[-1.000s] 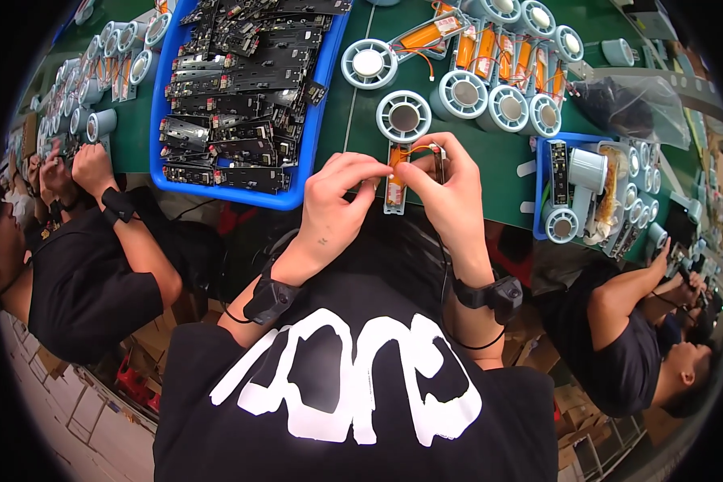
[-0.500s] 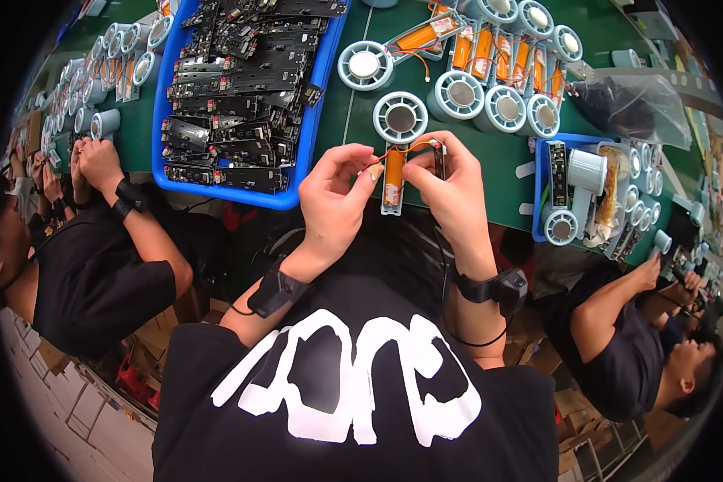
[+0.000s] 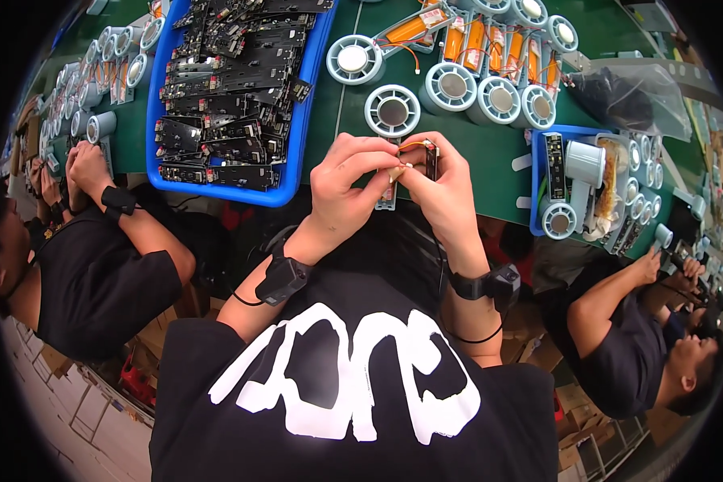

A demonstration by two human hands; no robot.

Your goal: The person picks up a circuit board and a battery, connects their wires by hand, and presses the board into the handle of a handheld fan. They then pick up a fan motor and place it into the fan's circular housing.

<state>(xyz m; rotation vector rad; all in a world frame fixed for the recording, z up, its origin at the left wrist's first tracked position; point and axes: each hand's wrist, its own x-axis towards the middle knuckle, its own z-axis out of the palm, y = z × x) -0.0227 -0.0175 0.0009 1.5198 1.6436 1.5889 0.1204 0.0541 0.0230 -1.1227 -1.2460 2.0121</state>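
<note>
In front of me a pale blue housing (image 3: 393, 111) with a round, slotted head lies at the table's near edge, its handle pointing toward me. Most of the handle and its orange battery are hidden behind my fingers. My left hand (image 3: 349, 178) is closed in a pinch over the handle, on a small white wire connector (image 3: 397, 171). My right hand (image 3: 442, 186) grips a narrow black circuit board (image 3: 432, 161) upright, its thumb and finger meeting the left fingertips at the connector. Red and yellow wires (image 3: 414, 145) arch between the two hands.
A blue tray (image 3: 296, 161) piled with black circuit boards stands at left. Several pale blue housings with orange batteries (image 3: 496, 52) stand at the back. At right are a blue bin (image 3: 536, 189) of parts and a clear plastic bag (image 3: 631, 100). Co-workers sit on both sides.
My hands have come together over the handle, the left moving right until the fingertips meet. The battery, visible before, is now mostly covered. The view has shifted slightly.
</note>
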